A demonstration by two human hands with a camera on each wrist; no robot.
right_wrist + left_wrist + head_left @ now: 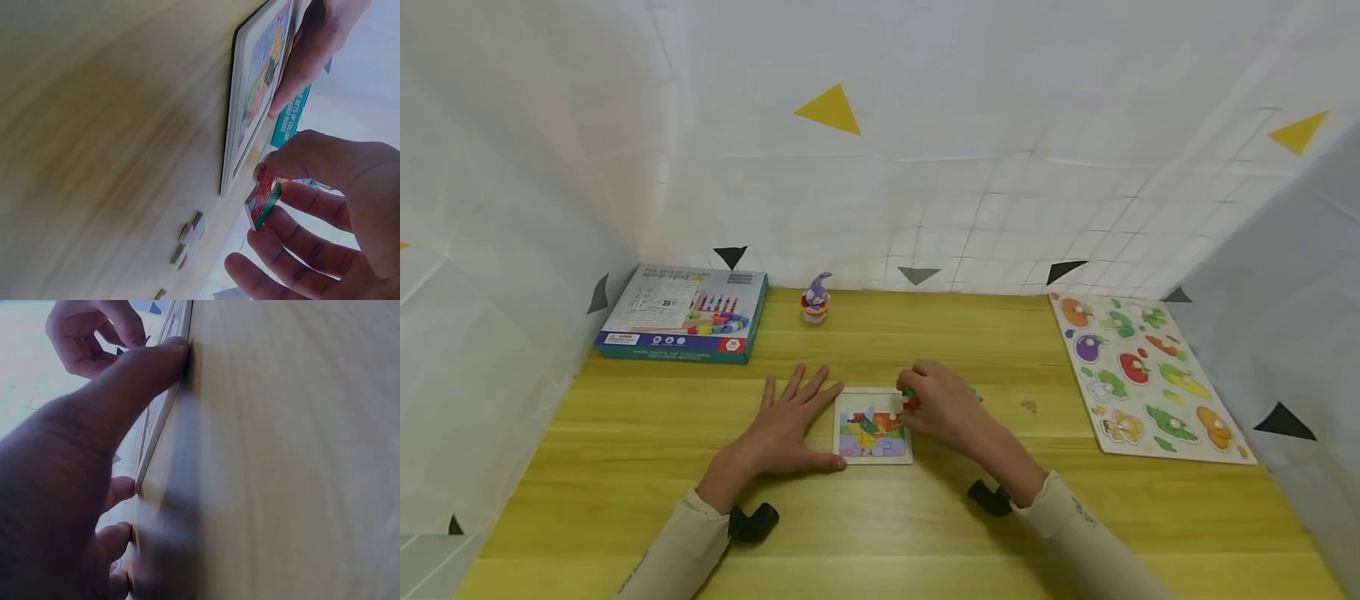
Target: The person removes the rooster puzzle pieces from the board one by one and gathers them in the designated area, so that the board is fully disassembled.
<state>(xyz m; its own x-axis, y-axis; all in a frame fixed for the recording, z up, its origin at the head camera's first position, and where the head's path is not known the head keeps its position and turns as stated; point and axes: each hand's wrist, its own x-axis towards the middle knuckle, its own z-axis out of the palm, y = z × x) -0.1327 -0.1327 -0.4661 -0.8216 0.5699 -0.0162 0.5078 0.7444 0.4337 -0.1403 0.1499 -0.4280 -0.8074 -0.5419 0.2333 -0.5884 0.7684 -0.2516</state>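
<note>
A small jigsaw tray [868, 400] with a pale wooden rim lies on the table between the hands. Fitted pieces form a colourful picture [871, 435] in its lower part; bare wood shows along the top. Fingers spread, my left hand [782, 433] rests flat beside the tray, thumb and index fingertip touching its left edge. Over the tray's right edge, my right hand [946, 407] pinches a red and green jigsaw piece [264, 197] between thumb and fingers. A loose jigsaw piece [189, 242] lies to the tray's right, with part of another [160, 294] farther on.
At the back left lies a boxed bead set [677, 317], with a small purple-hatted figurine [816, 298] to its right. A vegetable puzzle board [1198, 454] lies at the far right. White sheeting [940, 108] encloses the table's back and sides.
</note>
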